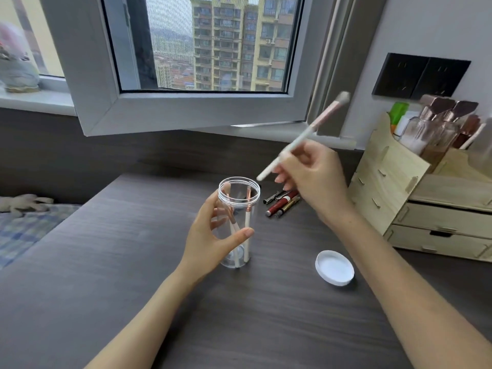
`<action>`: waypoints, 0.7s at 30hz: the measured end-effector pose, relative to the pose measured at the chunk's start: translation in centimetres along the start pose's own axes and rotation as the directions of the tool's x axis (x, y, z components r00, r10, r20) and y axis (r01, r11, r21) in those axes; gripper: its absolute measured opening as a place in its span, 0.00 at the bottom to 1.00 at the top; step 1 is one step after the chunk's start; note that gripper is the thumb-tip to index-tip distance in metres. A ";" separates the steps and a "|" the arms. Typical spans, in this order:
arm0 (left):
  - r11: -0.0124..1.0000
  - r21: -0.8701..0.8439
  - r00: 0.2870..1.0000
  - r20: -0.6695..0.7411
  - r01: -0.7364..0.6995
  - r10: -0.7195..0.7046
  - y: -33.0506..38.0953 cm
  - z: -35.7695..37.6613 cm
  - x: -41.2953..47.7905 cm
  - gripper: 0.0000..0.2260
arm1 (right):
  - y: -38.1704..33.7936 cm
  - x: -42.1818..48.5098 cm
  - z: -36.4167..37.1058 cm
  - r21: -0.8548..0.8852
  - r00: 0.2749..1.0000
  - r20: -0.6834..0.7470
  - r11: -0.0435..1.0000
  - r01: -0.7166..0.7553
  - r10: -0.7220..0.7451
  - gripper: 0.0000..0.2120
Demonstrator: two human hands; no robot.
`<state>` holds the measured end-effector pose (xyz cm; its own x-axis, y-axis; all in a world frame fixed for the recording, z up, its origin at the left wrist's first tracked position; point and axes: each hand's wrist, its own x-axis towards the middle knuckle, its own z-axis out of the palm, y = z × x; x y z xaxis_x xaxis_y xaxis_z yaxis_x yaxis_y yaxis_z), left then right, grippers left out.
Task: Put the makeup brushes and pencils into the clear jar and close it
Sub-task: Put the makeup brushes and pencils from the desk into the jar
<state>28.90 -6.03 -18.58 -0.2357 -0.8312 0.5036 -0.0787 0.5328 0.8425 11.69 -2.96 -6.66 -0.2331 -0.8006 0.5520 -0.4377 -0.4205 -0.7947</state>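
The clear jar [238, 198] stands upright on the dark desk, lidless, with two white-handled brushes [247, 233] leaning inside. My left hand [213, 238] wraps around the jar's side. Just right of and above the jar's mouth, my right hand [311, 177] holds a white makeup brush [303, 137] tilted, bristles up and to the right, handle end pointing down toward the jar. Several pencils [282, 203], red, gold and dark, lie on the desk behind the jar. The white lid [335, 267] lies flat to the jar's right.
A wooden drawer organizer [415, 209] with bottles on top stands at the right edge of the desk. An open window frame [186, 110] hangs over the back of the desk. A bed with a checked cover [24, 230] lies to the left.
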 end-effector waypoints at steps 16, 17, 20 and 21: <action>1.000 -0.002 1.000 -0.006 0.013 -0.013 0.2 0.0 -0.1 0.37 | 0.3 -0.1 1.3 -0.385 0.941 0.291 0.921 -0.048 0.171 0.08; 1.000 0.000 1.000 -0.008 0.012 -0.012 0.2 0.0 -0.1 0.38 | 1.2 0.0 0.5 -0.324 0.962 0.190 0.937 -0.128 0.197 0.10; 1.000 -0.001 1.000 -0.005 0.018 -0.018 0.3 0.0 -0.1 0.38 | 5.9 0.2 -3.3 -0.491 0.955 -0.191 0.820 -0.295 0.229 0.13; 1.000 0.000 1.000 -0.003 0.019 -0.019 0.3 0.0 -0.2 0.38 | 7.6 0.1 -4.7 -0.602 0.931 -0.267 0.712 -0.362 0.247 0.13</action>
<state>28.94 -5.73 -18.40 -0.2311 -0.8417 0.4880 -0.0834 0.5168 0.8520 4.27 -4.25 -11.49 -0.5573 -0.7356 0.3851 -0.7499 0.2468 -0.6138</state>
